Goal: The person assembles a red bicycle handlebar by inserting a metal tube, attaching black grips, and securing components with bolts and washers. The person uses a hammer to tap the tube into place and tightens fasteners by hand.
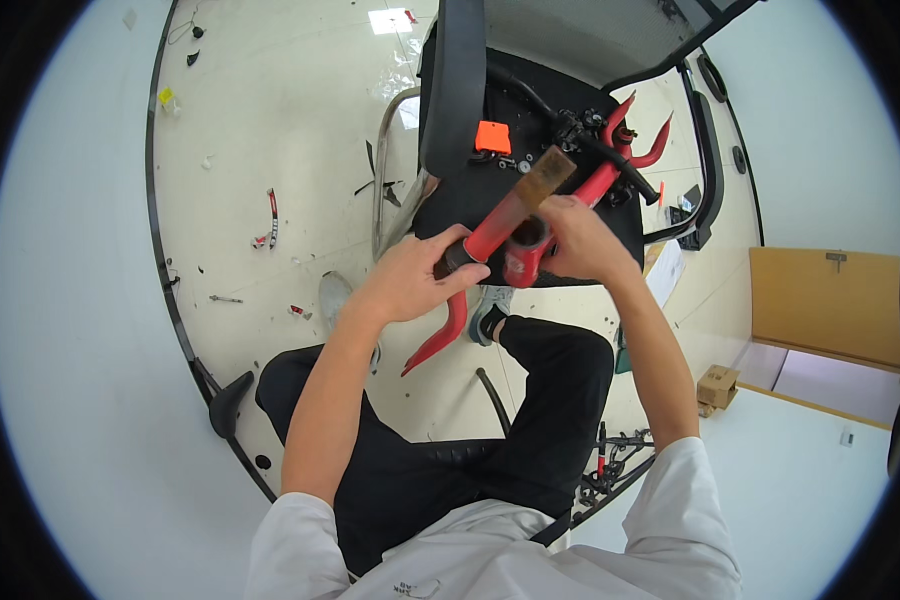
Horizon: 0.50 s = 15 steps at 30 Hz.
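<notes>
1. head view is showing the red bike frame (pixel 500 228) lying over the lap, its long tube running from lower left up to upper right.
2. left hand (pixel 410 280) is wrapping closed around the tube's dark lower end.
3. right hand (pixel 580 235) is closing on the junction beside the amber block (pixel 545 175), both hands equally near.

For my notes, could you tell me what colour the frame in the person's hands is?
Red, the frame held by the left hand and right hand; head view.

Bicycle frame (pixel 500 232) on chair (pixel 530 190)
</notes>
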Each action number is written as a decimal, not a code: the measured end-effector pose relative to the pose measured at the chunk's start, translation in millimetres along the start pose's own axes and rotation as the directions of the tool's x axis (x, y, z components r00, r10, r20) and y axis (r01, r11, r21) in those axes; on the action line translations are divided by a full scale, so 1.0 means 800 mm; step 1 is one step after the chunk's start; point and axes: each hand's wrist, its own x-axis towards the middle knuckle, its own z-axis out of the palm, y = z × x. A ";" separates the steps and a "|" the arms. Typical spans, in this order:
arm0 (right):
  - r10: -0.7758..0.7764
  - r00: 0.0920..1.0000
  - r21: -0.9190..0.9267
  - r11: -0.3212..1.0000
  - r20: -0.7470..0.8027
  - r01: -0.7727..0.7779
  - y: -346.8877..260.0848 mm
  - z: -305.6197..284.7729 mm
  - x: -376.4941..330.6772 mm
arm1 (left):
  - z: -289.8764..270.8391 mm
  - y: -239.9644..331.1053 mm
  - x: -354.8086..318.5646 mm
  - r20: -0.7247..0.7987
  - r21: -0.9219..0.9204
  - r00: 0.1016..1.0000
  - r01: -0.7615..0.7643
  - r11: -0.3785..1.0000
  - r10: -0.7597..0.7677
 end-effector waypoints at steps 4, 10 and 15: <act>0.064 0.979 0.231 0.973 -0.195 -0.017 0.011 -0.035 -0.015 | -0.002 -0.004 -0.005 -0.067 -0.010 0.997 -0.030 0.999 0.030; 0.171 0.902 0.484 0.873 -0.397 0.048 0.051 -0.086 -0.033 | 0.001 0.008 -0.004 0.048 0.132 0.997 0.046 0.990 -0.053; 0.148 0.882 0.500 0.859 -0.448 0.111 0.059 -0.096 -0.036 | 0.014 0.003 0.005 0.096 0.231 0.995 0.016 0.973 -0.040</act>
